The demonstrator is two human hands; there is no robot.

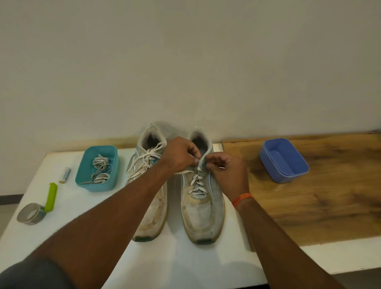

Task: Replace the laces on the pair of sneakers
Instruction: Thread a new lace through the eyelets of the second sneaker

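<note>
On the white worktop, nearest the viewer, two bare forearms reach forward, the left one crossing over the toe half of the left sneaker and the right one carrying an orange wristband. The pair of worn white sneakers stands side by side in the middle of the worktop, toes toward the viewer and heel openings toward the wall. The right sneaker has its lace threaded in crossing rows up the tongue, while the left sneaker's lace lies loose and tangled over its upper part. Both hands meet at the top eyelets of the right sneaker: the left hand has its fingers curled and pinches the lace at the collar, and the right hand likewise has its fingers curled in a pinch on the lace just beside it, the fingertips of the two hands almost touching. To the left of the sneakers sits a teal container holding bundled laces; farther left lie a small battery, a green clip and a roll of tape near the worktop's edge. To the right, a wooden board lies on the worktop with an open blue container standing on it. Beyond everything rises a plain pale wall.
</note>
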